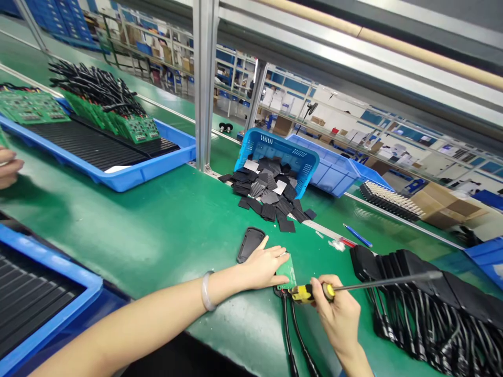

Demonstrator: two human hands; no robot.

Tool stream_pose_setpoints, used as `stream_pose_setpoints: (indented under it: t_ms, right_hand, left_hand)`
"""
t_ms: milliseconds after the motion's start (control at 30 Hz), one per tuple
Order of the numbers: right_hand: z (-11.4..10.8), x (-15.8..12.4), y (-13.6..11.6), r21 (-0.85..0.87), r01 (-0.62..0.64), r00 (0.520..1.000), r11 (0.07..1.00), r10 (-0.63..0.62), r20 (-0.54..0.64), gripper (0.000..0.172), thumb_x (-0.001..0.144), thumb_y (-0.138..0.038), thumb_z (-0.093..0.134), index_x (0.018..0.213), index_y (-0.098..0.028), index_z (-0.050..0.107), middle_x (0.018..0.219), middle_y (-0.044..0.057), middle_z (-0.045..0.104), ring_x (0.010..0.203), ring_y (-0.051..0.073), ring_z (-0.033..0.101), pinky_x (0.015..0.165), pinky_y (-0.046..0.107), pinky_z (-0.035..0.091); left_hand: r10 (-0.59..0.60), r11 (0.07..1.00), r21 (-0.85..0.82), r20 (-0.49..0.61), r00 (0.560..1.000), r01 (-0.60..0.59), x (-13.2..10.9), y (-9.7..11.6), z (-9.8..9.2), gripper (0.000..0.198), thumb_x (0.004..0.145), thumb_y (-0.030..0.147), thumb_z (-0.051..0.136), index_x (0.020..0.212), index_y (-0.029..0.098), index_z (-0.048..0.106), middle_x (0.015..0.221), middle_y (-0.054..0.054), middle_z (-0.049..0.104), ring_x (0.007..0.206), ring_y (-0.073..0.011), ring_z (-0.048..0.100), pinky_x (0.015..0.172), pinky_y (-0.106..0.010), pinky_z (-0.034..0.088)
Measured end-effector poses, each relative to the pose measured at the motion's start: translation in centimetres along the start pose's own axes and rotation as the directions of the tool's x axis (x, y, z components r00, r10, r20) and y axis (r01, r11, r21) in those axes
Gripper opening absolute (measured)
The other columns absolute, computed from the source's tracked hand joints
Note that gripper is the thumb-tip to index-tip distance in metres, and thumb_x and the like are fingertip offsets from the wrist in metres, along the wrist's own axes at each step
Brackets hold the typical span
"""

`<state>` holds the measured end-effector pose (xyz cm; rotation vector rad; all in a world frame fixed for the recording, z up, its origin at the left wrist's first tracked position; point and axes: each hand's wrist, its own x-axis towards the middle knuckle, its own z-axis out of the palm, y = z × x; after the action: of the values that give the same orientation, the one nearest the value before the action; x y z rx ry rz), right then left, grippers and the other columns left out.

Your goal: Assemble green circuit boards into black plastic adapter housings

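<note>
In the head view, a circuit board (286,269) lies on the green table (168,235), with two black cables (286,330) running from its near edge. The left hand (265,267) lies over the board's left part, fingers loosely spread and flat, gripping nothing that shows. Just right of the board, the right hand (338,311) has its fingers curled tightly around a screwdriver (302,294), the handle's end by the board and the shaft pointing away. Beyond the board are a black cover (250,244), just to its left, and a heap of black pads (269,191) spilling from a blue basket (285,146); well right of it lie black cases (408,272).
</note>
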<state>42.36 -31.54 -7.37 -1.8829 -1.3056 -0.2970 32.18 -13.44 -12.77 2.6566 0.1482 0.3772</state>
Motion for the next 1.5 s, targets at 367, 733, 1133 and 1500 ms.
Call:
stream_pose_setpoints:
  t_ms: [367, 733, 1133, 1500]
  right_hand:
    - [1.2, 0.6, -2.1, 0.138, 0.122, 0.982, 0.983, -0.14, 0.129, 0.012, 0.088, -0.022, 0.058, 0.076, -0.022, 0.057, 0.061, -0.002, 0.059, 0.052, 0.011, 0.054, 0.05, 0.023, 0.043]
    - [1.7, 1.1, 1.9, -0.033, 0.072, 0.994, 0.997, -0.075, -0.074, 0.021, 0.09, -0.034, 0.056, 0.075, -0.02, 0.055, 0.057, -0.003, 0.057, 0.045, 0.01, 0.054, 0.045, 0.021, 0.041]
    - [3.1, 2.1, -2.1, 0.144, 0.19, 0.982, 0.971, -0.19, -0.009, 0.016, 0.09, -0.026, 0.052, 0.076, -0.021, 0.054, 0.063, -0.003, 0.059, 0.051, 0.01, 0.057, 0.049, 0.021, 0.044]
    - [-1.1, 6.7, -2.0, 0.132, 0.093, 0.963, 0.987, -0.056, -0.264, 0.009, 0.088, -0.028, 0.06, 0.092, -0.019, 0.058, 0.077, -0.001, 0.066, 0.041, 0.007, 0.055, 0.046, 0.02, 0.046]
  left_hand:
    - [-0.011, 1.0, -0.027, -0.005, 1.0, 0.011, -0.1, -0.1, -0.1, 0.058, 0.08, 0.045, 0.066, 0.127, 0.012, 0.055, 0.133, -0.021, 0.055, 0.125, -0.0315, 0.052, 0.115, -0.058, 0.017]
    - [-0.03, 0.999, -0.016, 0.012, 0.999, 0.03, 0.1, 0.2, -0.6, 0.057, 0.08, 0.047, 0.066, 0.125, 0.012, 0.056, 0.132, -0.019, 0.057, 0.124, -0.0284, 0.052, 0.116, -0.054, 0.019]
    - [-0.007, 0.999, -0.047, 0.03, 1.0, 0.009, 0.1, -1.0, -0.4, 0.054, 0.079, 0.004, 0.039, 0.132, 0.01, 0.047, 0.131, -0.016, 0.058, 0.122, -0.0242, 0.055, 0.115, -0.053, 0.022]
    - [-0.167, 0.986, -0.028, -0.089, 0.982, 0.165, 0.3, -1.9, -1.0, 0.071, 0.073, -0.004, 0.034, 0.142, 0.01, 0.033, 0.145, -0.014, 0.045, 0.134, -0.0195, 0.041, 0.116, -0.045, 0.027]
